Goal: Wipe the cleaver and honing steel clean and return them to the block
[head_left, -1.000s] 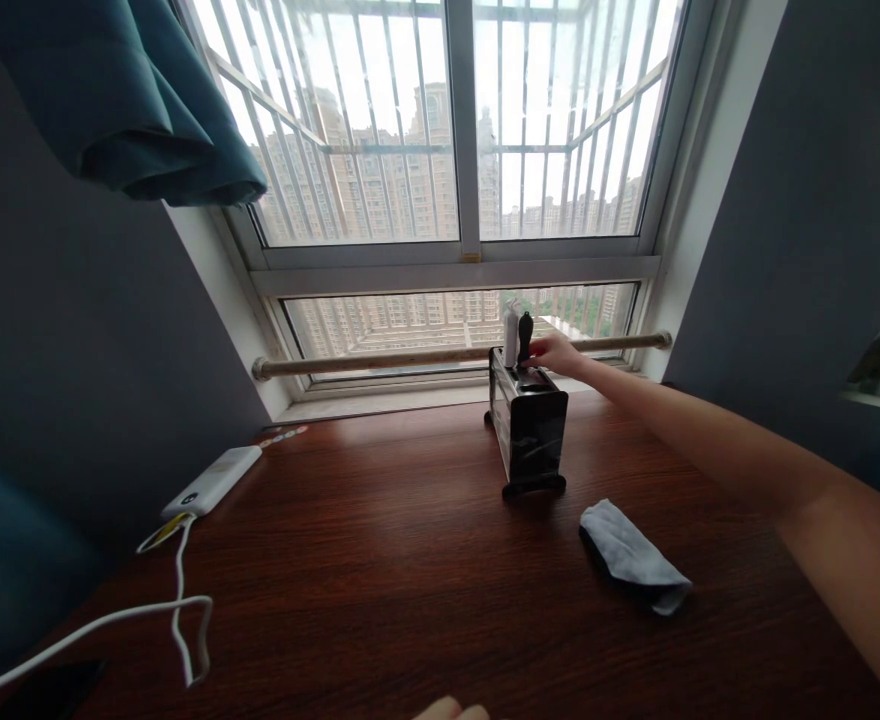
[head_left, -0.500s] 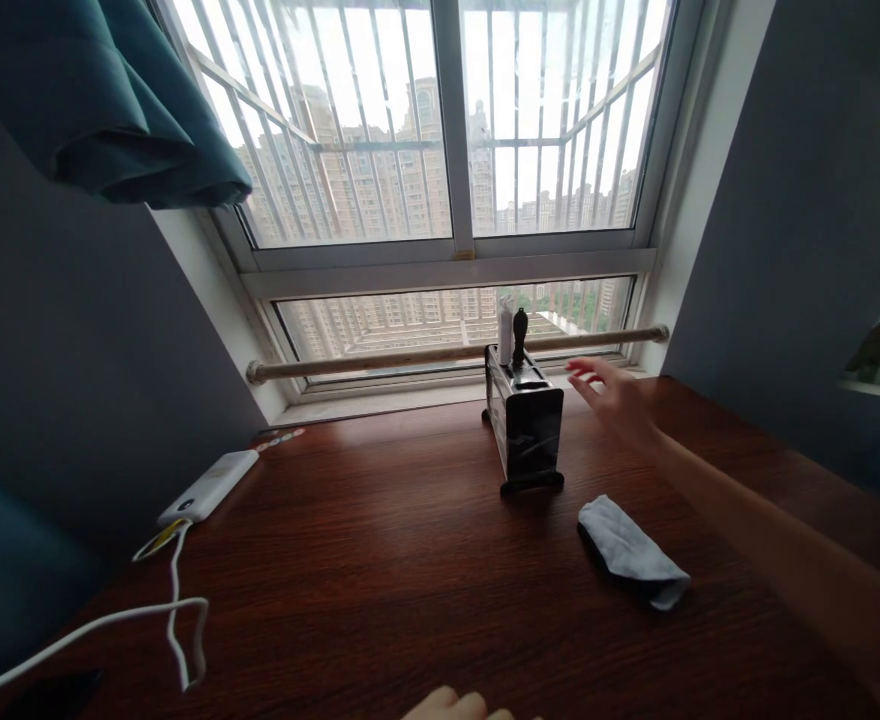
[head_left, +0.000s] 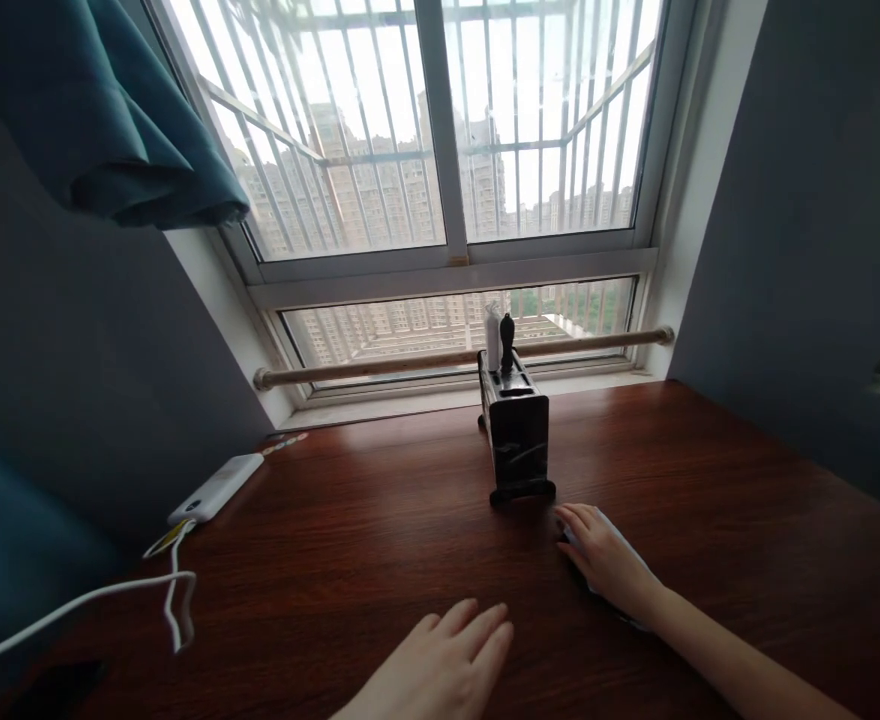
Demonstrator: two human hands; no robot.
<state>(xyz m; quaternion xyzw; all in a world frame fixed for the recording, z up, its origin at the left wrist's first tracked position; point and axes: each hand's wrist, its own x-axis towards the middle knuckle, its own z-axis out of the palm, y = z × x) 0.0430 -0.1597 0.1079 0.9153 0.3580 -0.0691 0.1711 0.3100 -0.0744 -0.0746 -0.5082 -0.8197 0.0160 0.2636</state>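
Observation:
My right hand (head_left: 602, 556) is on the folded light grey cloth (head_left: 621, 538) lying on the desk. Its fingers and thumb curl about the far end, and the hand covers most of the cloth. My left hand (head_left: 447, 655) is low in the middle over the desk, fingers stretched forward, holding nothing. Beyond both hands stands a black knife block (head_left: 519, 440) on small feet. A black handle (head_left: 507, 340) and a white, plastic-looking item (head_left: 492, 338) stick up from its top.
A white power bank (head_left: 216, 488) lies at the left with a white cable (head_left: 72, 625) running from it. A dark flat object rests at the lower left. A rail (head_left: 380, 367) crosses in front of the barred window. A blue curtain (head_left: 132, 150) hangs at upper left.
My right hand has come back from beside the knife block and down onto the cloth. My left hand has risen further into view from the bottom edge. The view has shifted slightly.

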